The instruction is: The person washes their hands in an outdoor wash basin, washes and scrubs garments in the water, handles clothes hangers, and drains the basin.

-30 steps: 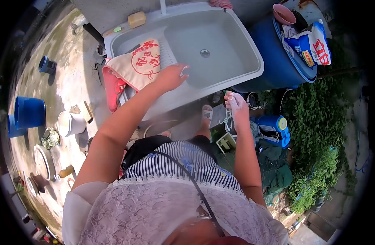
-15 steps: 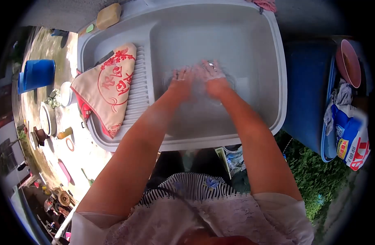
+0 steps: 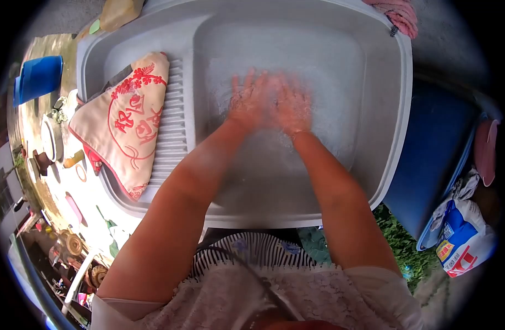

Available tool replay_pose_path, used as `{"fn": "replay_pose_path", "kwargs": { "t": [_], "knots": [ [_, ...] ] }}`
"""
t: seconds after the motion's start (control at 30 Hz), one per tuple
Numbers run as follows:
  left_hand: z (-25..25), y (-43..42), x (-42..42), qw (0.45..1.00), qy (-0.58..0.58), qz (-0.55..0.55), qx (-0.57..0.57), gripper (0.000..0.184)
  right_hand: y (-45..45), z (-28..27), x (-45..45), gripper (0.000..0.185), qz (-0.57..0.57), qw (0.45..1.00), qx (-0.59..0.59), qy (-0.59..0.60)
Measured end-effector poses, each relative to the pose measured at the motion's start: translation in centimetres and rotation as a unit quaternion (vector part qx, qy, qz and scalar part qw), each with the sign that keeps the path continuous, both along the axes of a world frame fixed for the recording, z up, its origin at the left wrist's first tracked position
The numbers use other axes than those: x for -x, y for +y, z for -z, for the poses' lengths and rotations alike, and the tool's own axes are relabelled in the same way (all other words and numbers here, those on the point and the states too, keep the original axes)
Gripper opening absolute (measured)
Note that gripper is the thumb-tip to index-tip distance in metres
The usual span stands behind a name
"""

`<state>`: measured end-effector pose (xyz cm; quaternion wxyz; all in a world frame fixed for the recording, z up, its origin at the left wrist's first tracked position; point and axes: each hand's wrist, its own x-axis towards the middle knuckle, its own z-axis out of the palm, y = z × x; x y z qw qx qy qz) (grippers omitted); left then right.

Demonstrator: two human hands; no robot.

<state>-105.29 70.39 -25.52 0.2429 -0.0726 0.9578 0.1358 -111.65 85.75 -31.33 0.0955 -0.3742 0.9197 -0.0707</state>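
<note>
Both hands are down in the water of the grey sink, side by side near its middle. My left hand has its fingers apart, pointing away from me, and nothing shows in it. Close beside it, my right hand is spread in the same way, also with nothing visible in it. Motion and ripples blur the fingertips of both. Left of the hands, a cream cloth item with red print lies over the ribbed washboard. The drain is hidden.
A tan soap block and a green piece sit at the sink's back left. A pink cloth hangs at the back right corner. Rightward stand a blue barrel, a pink bowl and a detergent bag.
My hands went from above the sink's front side into the water, where they stay with fingers spread. The view has moved closer over the sink.
</note>
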Motion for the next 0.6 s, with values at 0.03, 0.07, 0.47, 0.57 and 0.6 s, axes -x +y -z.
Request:
{"fn": "replay_pose_path", "kwargs": {
  "t": [0.03,0.07,0.47,0.57,0.6],
  "knots": [
    [0.3,0.0,0.1,1.0,0.007,0.0,0.022,0.113,-0.3,-0.6,0.0,0.071,0.013,1.0,0.004,-0.008],
    [0.8,0.5,0.2,0.999,0.014,0.0,0.043,0.117,-0.4,-1.4,0.1,0.07,0.004,1.0,-0.006,-0.011],
    [1.7,0.4,-0.2,0.997,0.026,0.026,0.062,0.111,-0.3,-0.5,0.4,0.071,-0.032,0.994,-0.084,0.062],
    [4.1,1.1,-1.0,0.994,0.081,0.011,0.074,0.117,0.1,-0.5,0.0,0.07,-0.029,0.997,-0.049,0.056],
    [3.5,0.8,-0.4,0.99,0.102,0.007,0.093,0.116,-0.3,-1.1,0.4,0.07,-0.02,0.998,-0.042,0.032]
  ]
}}
